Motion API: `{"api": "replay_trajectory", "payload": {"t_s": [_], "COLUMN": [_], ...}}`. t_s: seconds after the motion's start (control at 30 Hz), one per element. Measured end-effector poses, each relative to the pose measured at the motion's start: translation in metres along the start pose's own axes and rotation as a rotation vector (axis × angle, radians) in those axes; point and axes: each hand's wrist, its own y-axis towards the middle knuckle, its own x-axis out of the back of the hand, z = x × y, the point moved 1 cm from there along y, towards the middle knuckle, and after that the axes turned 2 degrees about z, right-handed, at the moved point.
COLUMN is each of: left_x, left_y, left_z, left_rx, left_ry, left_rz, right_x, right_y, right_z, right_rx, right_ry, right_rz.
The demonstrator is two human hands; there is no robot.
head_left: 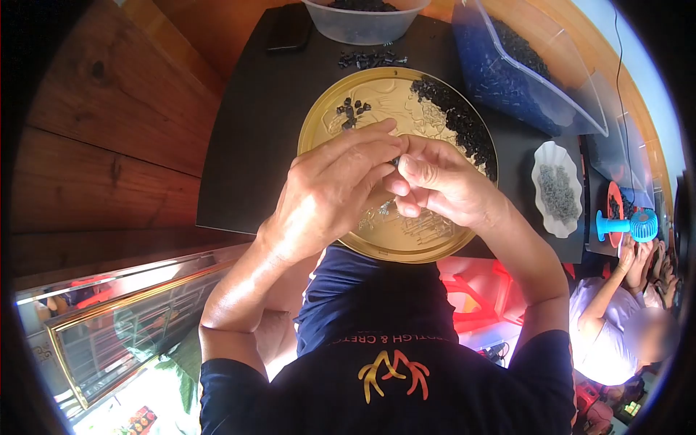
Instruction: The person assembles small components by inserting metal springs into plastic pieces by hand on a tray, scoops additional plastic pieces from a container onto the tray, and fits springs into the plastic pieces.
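Pinches a small dark piece (396, 161) between left hand (326, 177) and right hand (453, 185), fingertips close together above a round gold tray (384, 98), probably to catch spills, with black pieces (464, 123) along its right rim, seemingly for easy reach.

So this tiny dark part (396, 161) is sitting mostly hidden between fingertips (409, 168) over a gold tray (406, 256), while loose black plastic bits (464, 119) are hugging the far-right edge and skinny metallic-looking pins (428, 228) are lying near-side.
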Motion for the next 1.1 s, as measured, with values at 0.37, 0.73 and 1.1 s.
{"api": "replay_trajectory", "payload": {"t_s": [0.37,0.73,1.1], "left_x": [0.035,0.026,0.047], "left_y": [0.148,0.114,-0.011], "left_z": [0.113,0.092,0.055], "left_rx": [0.174,0.182,0.629], "left_ry": [-0.035,0.006,-0.412], "left_rz": [0.041,-0.099,-0.204], "right_x": [0.025,0.016,0.014], "right_y": [0.013,0.064,0.066], "right_z": [0.031,0.020,0.013], "right_rx": [0.033,0.466,0.390], "right_ry": [-0.366,-1.678,-1.573], "right_rz": [-0.407,-0.212,-0.162]}}
